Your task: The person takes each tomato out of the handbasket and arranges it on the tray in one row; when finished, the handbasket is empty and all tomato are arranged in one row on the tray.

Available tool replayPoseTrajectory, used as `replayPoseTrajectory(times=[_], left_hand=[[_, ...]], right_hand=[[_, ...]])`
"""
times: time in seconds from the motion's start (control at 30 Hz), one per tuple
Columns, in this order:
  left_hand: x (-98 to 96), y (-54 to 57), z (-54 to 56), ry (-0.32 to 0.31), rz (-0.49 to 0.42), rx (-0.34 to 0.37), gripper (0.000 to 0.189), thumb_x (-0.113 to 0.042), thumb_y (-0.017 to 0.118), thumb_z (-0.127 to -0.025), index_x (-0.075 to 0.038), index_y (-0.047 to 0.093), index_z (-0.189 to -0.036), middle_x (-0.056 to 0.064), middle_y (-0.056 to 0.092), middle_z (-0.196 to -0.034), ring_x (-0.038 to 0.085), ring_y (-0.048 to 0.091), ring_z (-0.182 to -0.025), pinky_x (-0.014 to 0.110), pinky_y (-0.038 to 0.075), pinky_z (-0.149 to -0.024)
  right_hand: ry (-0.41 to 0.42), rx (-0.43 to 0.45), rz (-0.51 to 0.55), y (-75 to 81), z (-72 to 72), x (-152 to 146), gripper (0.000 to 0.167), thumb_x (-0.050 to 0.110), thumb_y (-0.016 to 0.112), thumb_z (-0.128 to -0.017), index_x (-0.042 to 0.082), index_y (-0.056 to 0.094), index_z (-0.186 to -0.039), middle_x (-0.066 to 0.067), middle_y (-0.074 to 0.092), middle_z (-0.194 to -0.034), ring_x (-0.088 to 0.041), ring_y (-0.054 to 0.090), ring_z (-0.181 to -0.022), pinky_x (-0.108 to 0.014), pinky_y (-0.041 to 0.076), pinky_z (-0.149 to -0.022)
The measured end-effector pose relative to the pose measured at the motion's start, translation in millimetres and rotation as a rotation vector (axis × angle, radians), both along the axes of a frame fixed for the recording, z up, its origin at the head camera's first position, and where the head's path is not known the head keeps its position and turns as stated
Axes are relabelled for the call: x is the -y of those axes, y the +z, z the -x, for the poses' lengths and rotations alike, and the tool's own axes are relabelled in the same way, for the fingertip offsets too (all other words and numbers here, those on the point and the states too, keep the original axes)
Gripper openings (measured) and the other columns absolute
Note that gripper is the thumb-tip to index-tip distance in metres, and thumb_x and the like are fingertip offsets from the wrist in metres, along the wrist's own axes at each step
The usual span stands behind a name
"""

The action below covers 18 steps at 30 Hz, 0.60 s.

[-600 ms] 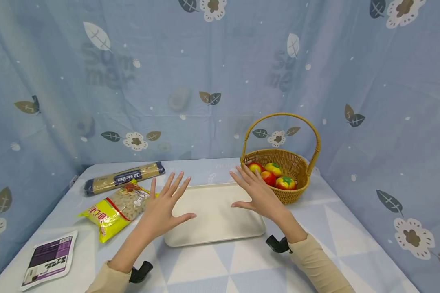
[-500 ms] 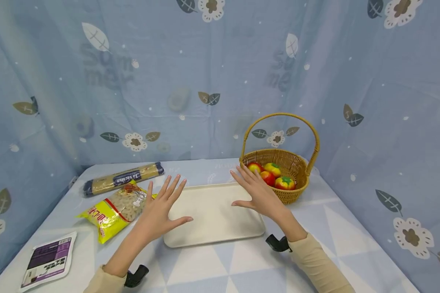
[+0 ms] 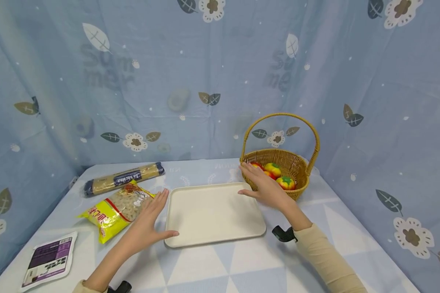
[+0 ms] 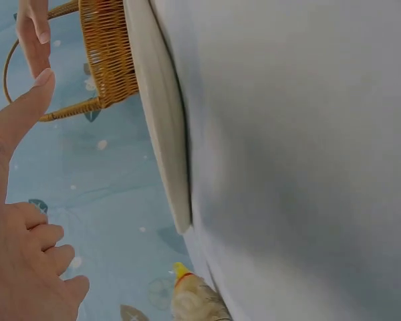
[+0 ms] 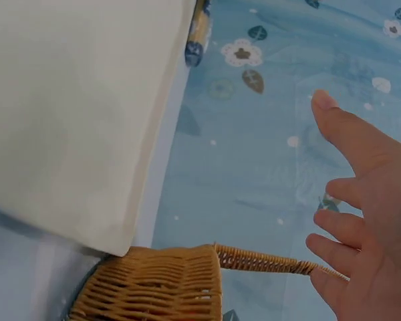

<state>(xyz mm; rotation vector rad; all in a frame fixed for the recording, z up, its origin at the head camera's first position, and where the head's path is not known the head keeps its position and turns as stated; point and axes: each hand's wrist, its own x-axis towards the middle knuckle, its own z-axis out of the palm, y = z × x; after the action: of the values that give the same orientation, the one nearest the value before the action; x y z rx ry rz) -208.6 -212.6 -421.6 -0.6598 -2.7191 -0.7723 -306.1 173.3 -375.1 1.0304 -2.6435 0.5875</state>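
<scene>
A cream rectangular tray [image 3: 216,213] lies flat in the middle of the table. My left hand [image 3: 146,226] is held over the tray's left edge, thumb apart and fingers straight, holding nothing. Beyond it lies a yellow, partly clear bag of pale food pieces [image 3: 119,209]. My right hand [image 3: 265,187] is held near the tray's far right corner, fingers extended and nothing in it. It overlaps the wicker basket [image 3: 297,171] in the head view and hides part of the red and yellow fruits [image 3: 286,183] inside. In the right wrist view the basket [image 5: 154,284] sits below the hand.
A long pack of spaghetti [image 3: 124,179] with dark blue ends lies at the back left. A purple and white flat pouch [image 3: 49,260] is at the front left. Blue patterned curtain [image 3: 212,134] encloses the table at the back and sides.
My left hand has moved left and down toward the near side, its fingers closer together. My right hand has shifted slightly right, its fingers also drawn together. The objects have stayed put.
</scene>
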Motion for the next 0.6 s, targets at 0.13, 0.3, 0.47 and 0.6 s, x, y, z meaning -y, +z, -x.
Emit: replayPoseTrajectory(times=[0.13, 0.3, 0.47, 0.6], left_hand=[[4.9, -4.5, -6.2, 0.006, -0.060, 0.084, 0.115, -0.049, 0.081, -0.071, -0.020, 0.009, -0.157, 0.015, 0.016, -0.159, 0.042, 0.016, -0.143, 0.064, 0.017, -0.110], [9.1, -10.5, -9.6, 0.005, -0.100, 0.149, 0.113, -0.056, 0.079, -0.071, -0.017, 0.016, -0.156, 0.022, 0.020, -0.156, 0.046, 0.029, -0.136, 0.062, 0.033, -0.103], [12.6, -16.1, -7.3, 0.013, -0.122, 0.216, 0.110, -0.053, 0.080, -0.070, -0.008, 0.024, -0.154, 0.023, 0.027, -0.152, 0.046, 0.036, -0.132, 0.059, 0.036, -0.102], [13.5, -18.3, -5.4, 0.025, -0.139, 0.278, 0.109, -0.051, 0.081, -0.071, -0.008, 0.025, -0.153, 0.024, 0.030, -0.151, 0.048, 0.035, -0.132, 0.060, 0.035, -0.103]], right_hand=[[0.000, 0.031, 0.013, 2.7, 6.8, -6, 0.078, 0.042, 0.065, -0.090, 0.015, 0.027, -0.153, -0.007, 0.026, -0.157, -0.027, 0.021, -0.144, -0.051, 0.023, -0.114], [-0.004, 0.040, 0.038, 5.0, 14.4, -15, 0.074, 0.035, 0.067, -0.091, 0.009, 0.032, -0.151, -0.014, 0.033, -0.153, -0.034, 0.030, -0.140, -0.055, 0.025, -0.112], [-0.027, 0.060, 0.061, 5.5, 22.4, -26, 0.069, 0.028, 0.069, -0.091, 0.004, 0.038, -0.148, -0.018, 0.039, -0.149, -0.038, 0.041, -0.132, -0.056, 0.031, -0.108], [-0.034, 0.058, 0.067, 6.0, 29.0, -33, 0.064, 0.026, 0.068, -0.092, 0.003, 0.041, -0.146, -0.020, 0.044, -0.145, -0.041, 0.059, -0.109, -0.054, 0.041, -0.101]])
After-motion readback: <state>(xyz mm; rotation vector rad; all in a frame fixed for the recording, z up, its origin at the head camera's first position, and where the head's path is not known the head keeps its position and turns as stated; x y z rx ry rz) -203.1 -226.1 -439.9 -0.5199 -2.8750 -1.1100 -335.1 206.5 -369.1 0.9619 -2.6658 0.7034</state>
